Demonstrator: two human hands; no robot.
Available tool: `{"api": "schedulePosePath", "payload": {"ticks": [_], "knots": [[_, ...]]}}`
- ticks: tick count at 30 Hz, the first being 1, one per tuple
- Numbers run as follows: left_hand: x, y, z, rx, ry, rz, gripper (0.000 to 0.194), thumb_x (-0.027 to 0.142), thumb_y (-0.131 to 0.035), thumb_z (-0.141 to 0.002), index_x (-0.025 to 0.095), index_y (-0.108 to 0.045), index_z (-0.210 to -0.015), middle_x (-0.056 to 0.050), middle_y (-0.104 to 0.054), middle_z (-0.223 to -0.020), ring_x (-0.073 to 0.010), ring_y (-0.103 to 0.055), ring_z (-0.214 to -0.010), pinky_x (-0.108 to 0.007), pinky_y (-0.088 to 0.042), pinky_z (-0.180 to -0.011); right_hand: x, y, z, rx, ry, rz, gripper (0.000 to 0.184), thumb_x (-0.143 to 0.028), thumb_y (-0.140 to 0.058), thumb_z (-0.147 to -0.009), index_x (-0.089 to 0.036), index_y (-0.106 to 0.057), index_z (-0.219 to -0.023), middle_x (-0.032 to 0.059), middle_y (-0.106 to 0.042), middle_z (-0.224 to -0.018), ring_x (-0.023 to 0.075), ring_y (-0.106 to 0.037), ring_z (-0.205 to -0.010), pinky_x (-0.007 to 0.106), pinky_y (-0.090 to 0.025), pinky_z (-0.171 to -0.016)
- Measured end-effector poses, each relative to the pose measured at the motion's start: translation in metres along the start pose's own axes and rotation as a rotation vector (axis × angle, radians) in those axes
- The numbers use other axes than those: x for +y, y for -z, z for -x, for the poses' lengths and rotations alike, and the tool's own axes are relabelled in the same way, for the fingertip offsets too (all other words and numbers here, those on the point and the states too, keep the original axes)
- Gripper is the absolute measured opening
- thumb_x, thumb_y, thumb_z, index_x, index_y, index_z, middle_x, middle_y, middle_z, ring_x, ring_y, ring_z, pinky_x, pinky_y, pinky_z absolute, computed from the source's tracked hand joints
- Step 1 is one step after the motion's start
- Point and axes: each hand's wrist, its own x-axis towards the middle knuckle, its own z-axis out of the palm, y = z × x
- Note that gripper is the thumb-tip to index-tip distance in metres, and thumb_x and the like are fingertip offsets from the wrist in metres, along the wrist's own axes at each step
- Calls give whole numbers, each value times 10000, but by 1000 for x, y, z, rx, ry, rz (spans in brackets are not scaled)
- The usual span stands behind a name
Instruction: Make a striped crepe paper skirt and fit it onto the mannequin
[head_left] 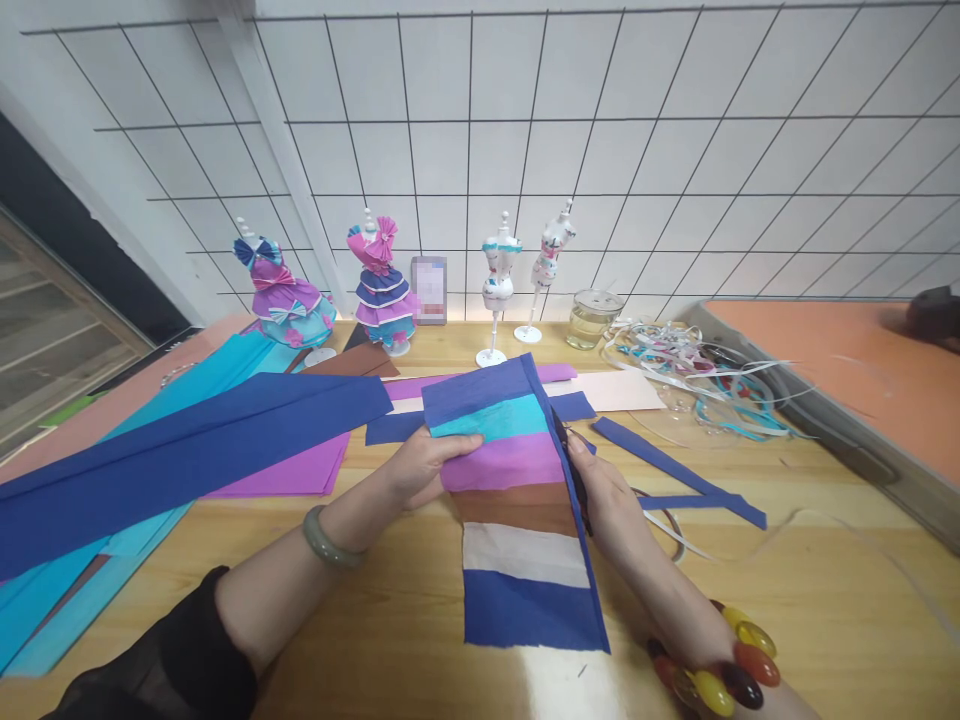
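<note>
My left hand point(431, 460) is closed on a piece of striped crepe paper point(510, 510), thumb on top and fingers beneath. Its bands run blue, turquoise, purple, brown, off-white and blue, and a narrow blue strip lines its right edge. Closed around dark scissors point(577, 490), my right hand point(611, 500) is at that right edge, with the scissors lying along it; most of them is hidden by the hand and paper. The lower end of the paper hangs toward me above the wooden table point(360, 650).
Blue crepe paper point(187, 440) lies over turquoise and purple sheets at left. Cut blue strips point(675, 465) are at right. Behind stand two dressed mannequins point(382, 290), two white mannequins point(497, 280), a phone point(430, 290) and a glass cup point(592, 318). Ribbons point(697, 370) are heaped beside an orange-topped box point(847, 380).
</note>
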Motion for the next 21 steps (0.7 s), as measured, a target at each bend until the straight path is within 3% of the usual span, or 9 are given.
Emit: {"api": "schedulePosePath", "payload": {"ticks": [4, 11, 16, 21], "knots": [[-4, 1, 1, -32, 7, -11, 154, 128, -743, -634, 155, -707, -781, -16, -707, -777, -145, -636, -750, -305, -480, -800, 0, 1, 0, 17, 14, -24, 444, -560, -411, -845, -234, -699, -757, 9, -691, -648, 250, -632, -802, 308, -477, -728], [-7, 3, 0, -20, -9, -30, 167, 164, -770, -606, 139, -701, -756, -41, -708, -801, -159, -639, -768, -317, -488, -807, -2, 0, -2, -116, -20, -97, 495, -554, -355, -874, -213, -713, -841, 10, -717, -706, 235, -643, -758, 299, -475, -737], [-5, 1, 1, -15, 1, -28, 139, 139, -755, -616, 146, -701, -743, -20, -696, -720, -142, -631, -723, -299, -486, -784, -2, 0, -2, -92, 1, -99, 459, -535, -377, -874, -215, -706, -871, 18, -729, -820, 227, -637, -791, 288, -464, -758], [-5, 1, 0, -21, 0, -21, 151, 140, -750, -622, 148, -704, -765, -20, -699, -743, -138, -626, -707, -296, -482, -772, 0, 1, -2, -79, -8, -40, 499, -552, -355, -873, -198, -691, -774, 29, -719, -758, 224, -624, -733, 287, -464, -715]]}}
